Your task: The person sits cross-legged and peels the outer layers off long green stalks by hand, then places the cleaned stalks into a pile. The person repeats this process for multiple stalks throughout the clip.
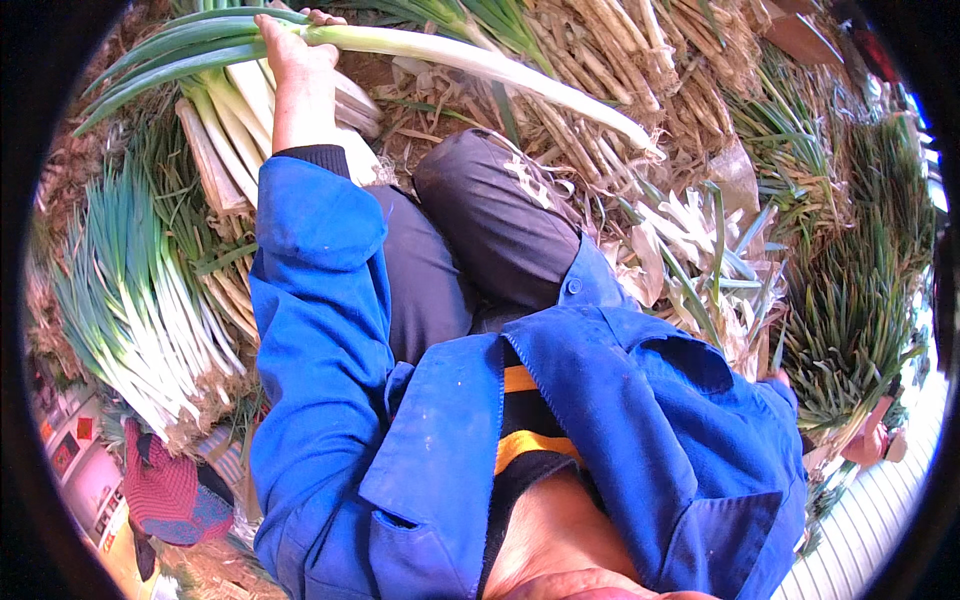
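Observation:
My left hand [300,49], at the top left, is closed around a large green onion [465,56] where its white stalk meets the green leaves. The leaves fan out to the left, and the stalk arches right to its roots, above my knees. Below this hand lie thick, pale green onion stalks [225,124], partly hidden by my forearm. My right hand [781,377] barely shows past the blue sleeve at the right; its fingers and anything in them are hidden. Loose peeled leaves and skins [697,262] lie beside my right knee.
Slender green onions with white stalks [150,300] lie at the left. Unpeeled, soil-covered stalks [615,52] are heaped beyond my knees. More leafy bundles [847,300] stand along the right. A red and blue knitted item [176,487] is at the lower left.

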Motion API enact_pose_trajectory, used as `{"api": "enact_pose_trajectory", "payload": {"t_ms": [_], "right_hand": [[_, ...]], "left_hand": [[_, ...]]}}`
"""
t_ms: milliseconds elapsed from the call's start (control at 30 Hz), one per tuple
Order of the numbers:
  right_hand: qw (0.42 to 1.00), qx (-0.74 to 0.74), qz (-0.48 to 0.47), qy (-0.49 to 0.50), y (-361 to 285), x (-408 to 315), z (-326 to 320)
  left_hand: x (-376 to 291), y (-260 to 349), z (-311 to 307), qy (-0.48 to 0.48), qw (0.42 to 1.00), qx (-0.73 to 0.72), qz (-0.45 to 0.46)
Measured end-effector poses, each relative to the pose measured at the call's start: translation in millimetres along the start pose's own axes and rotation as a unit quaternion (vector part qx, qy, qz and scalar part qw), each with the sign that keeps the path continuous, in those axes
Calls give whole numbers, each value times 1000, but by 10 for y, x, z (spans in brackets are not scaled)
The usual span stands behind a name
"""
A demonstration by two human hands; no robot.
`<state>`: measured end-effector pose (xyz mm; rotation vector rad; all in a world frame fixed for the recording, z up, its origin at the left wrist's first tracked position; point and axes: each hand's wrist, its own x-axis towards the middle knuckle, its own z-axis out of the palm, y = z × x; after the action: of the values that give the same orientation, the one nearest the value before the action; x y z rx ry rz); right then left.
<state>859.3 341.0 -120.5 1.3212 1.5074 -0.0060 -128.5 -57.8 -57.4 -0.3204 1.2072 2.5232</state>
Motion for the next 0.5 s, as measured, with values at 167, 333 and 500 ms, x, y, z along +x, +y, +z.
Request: {"api": "enact_pose_trajectory", "payload": {"t_ms": [167,333,500], "right_hand": [[804,303,-252,444,-2709,-1055,-2250],[655,218,-491,532,-4019,-2421,-3226],[656,244,-565,436,-4589,-2511,-3162]], "left_hand": [[185,191,-335,28,997,66,25],[4,40,-172,-1,995,98,-1],[-340,156,33,84,994,62,-25]]}}
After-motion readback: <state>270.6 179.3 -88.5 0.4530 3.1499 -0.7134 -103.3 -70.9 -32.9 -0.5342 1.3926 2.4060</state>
